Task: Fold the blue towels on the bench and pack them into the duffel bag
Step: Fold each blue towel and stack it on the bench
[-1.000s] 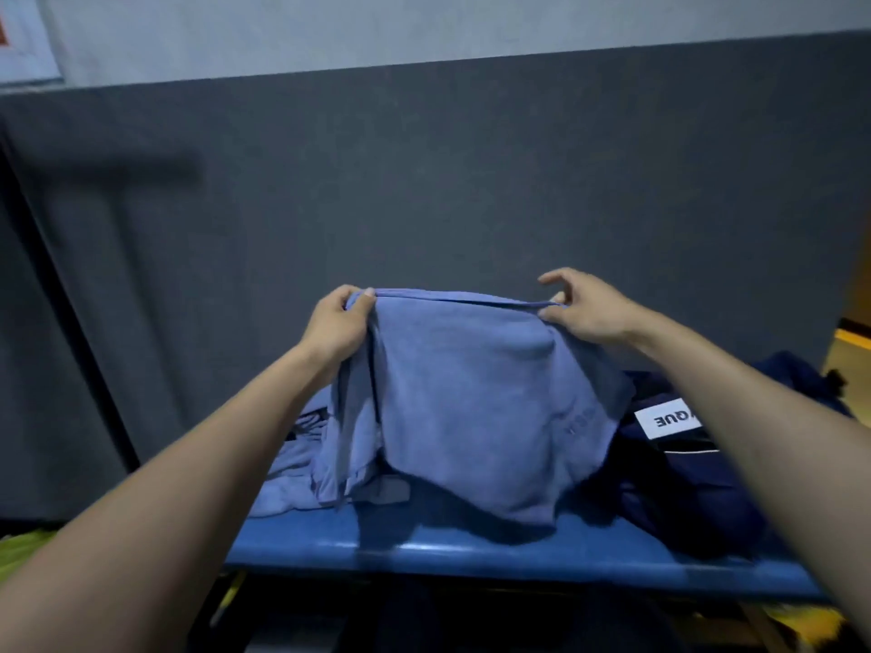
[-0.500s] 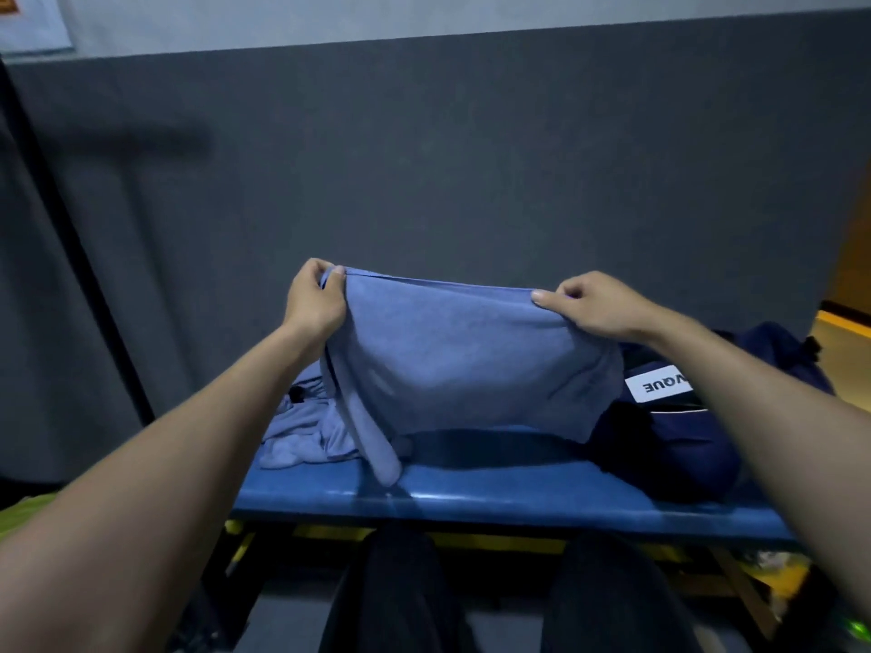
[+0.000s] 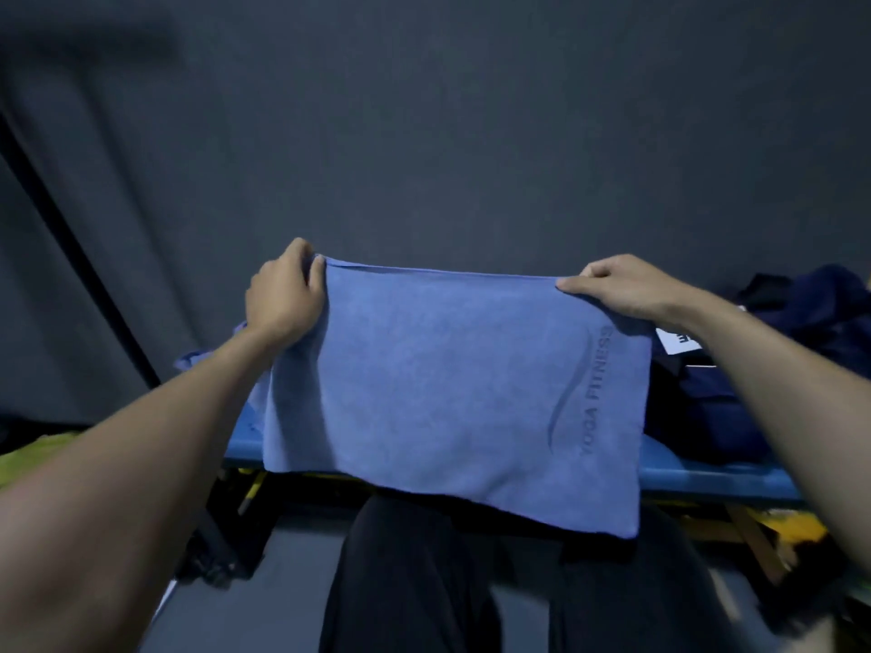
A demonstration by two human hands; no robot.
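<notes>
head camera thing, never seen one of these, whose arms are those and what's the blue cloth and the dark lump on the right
The camera sits on a person's head and looks forward and down, so the arms are that person's own. The left hand and right hand each pinch a top corner of a blue towel, which hangs spread out between them in front of a blue bench. It reads YOGA FITNESS. More blue cloth lies behind the left arm. The dark lump is the navy duffel bag, resting on the bench.
</notes>
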